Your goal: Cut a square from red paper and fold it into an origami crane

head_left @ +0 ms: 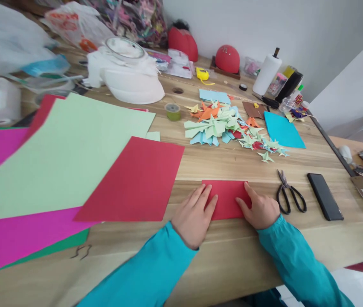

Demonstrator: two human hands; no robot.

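Observation:
A small red paper rectangle [227, 200] lies flat on the wooden table, its long side running left to right. My left hand [197, 213] rests on its left end, fingers stretched out and spread, thumb pointing onto the paper. At the right end is my right hand [261, 209], its index finger at the far corner and its thumb on the paper, the two spread apart. The other right fingers are curled and partly hidden. Just right of that hand are black-handled scissors [289, 196] with the blades slightly apart.
Large coloured sheets, a red one [136, 179] uppermost, cover the left side. Beyond my hands lies a pile of folded paper stars [213, 125], near a blue sheet [285, 130]. A phone [324, 196] is at right; a white cap-like object [130, 76] stands at the back.

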